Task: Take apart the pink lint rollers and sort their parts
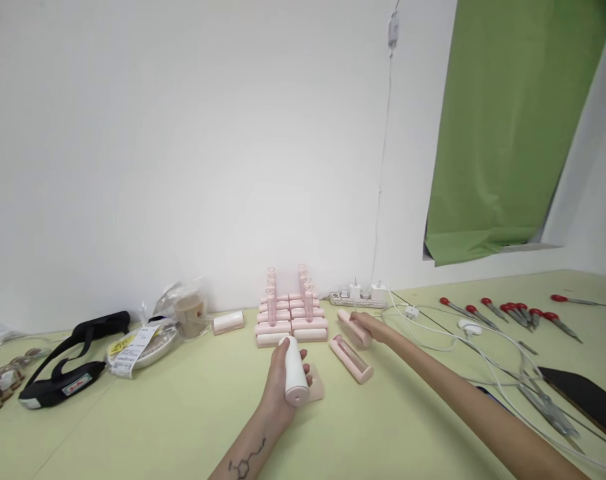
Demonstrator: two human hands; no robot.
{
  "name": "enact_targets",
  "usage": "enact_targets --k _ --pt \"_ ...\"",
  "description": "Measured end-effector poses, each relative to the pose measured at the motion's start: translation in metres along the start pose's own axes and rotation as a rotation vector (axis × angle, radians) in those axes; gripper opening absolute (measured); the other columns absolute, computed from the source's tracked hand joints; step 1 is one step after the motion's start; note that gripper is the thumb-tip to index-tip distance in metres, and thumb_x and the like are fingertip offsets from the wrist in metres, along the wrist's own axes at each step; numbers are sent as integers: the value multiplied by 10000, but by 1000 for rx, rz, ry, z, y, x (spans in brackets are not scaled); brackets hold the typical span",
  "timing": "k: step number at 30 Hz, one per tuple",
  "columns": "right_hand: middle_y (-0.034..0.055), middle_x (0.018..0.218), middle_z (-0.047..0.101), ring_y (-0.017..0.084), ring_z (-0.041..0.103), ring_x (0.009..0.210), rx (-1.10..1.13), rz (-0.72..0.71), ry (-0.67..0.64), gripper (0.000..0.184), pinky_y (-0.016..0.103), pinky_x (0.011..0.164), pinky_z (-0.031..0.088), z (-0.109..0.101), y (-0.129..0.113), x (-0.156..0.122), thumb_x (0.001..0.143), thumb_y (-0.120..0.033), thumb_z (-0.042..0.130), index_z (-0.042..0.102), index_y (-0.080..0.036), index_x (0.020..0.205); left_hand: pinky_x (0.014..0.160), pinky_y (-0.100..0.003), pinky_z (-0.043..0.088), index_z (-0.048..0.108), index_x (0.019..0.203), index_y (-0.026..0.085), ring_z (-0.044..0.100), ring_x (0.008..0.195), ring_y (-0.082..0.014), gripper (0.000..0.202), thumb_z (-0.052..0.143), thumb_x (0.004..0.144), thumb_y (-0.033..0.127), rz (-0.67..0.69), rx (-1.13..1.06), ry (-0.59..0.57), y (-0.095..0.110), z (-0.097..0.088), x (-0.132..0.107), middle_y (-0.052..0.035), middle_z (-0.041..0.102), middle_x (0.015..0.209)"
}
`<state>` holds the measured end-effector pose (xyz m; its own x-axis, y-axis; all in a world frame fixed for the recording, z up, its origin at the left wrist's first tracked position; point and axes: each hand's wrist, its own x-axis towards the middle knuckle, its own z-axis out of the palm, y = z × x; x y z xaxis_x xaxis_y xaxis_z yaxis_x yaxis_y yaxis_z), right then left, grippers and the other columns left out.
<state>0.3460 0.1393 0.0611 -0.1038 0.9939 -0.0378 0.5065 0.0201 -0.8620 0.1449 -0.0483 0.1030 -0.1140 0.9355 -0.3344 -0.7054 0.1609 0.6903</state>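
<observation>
My left hand (277,387) is wrapped around a white cylinder (295,373) with a pink end cap, its end tilted toward me. Just behind those fingers, a small translucent pink piece (317,387) lies on the table, partly hidden. Further right, my right hand (369,325) has its fingers closed on a pink cylinder (350,327) lying slantwise. Beside it rests a pink case (351,360) with a long clear window. Beyond my left hand, pink and white cylinders (273,338) lie in two stacked columns, with clear pink tubes (309,307) standing on them.
A loose white and pink cylinder (228,323) lies left of the stack. Further left are a tape roll (190,315), a round package (155,343) and a black strap (65,383). A power strip (357,301), white cables, red-handled tools (520,312) and pliers (547,403) occupy the right.
</observation>
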Motion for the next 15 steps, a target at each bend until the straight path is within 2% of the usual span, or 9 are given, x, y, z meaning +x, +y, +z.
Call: enact_targets --k 4,7,11,15 --pt "51 942 577 148 571 776 -37 115 -94 277 320 666 473 -11 17 -24 837 -344 461 523 -128 998 489 -245 505 420 990 189 530 440 -76 336 554 735 363 16 -21 29 -5 1 1 -14 554 726" --pt "54 828 604 172 569 730 -72 95 -25 316 271 593 428 -11 28 -36 785 -419 483 535 -130 901 525 -264 517 413 995 186 541 454 -81 330 544 744 356 13 -13 44 -8 3 1 -23 556 740" --pt "45 787 605 199 545 764 -135 20 96 225 239 585 358 -7 39 -40 699 -345 559 521 -151 805 484 -240 502 419 991 191 528 432 -74 312 543 748 341 -1 -7 49 -11 4 1 -17 553 726" --pt "42 694 606 195 545 671 -154 14 126 237 242 542 330 -5 46 -43 697 -354 525 503 -148 811 472 -234 496 425 981 194 523 428 -71 311 552 740 346 -16 -9 36 -11 5 0 -14 555 723"
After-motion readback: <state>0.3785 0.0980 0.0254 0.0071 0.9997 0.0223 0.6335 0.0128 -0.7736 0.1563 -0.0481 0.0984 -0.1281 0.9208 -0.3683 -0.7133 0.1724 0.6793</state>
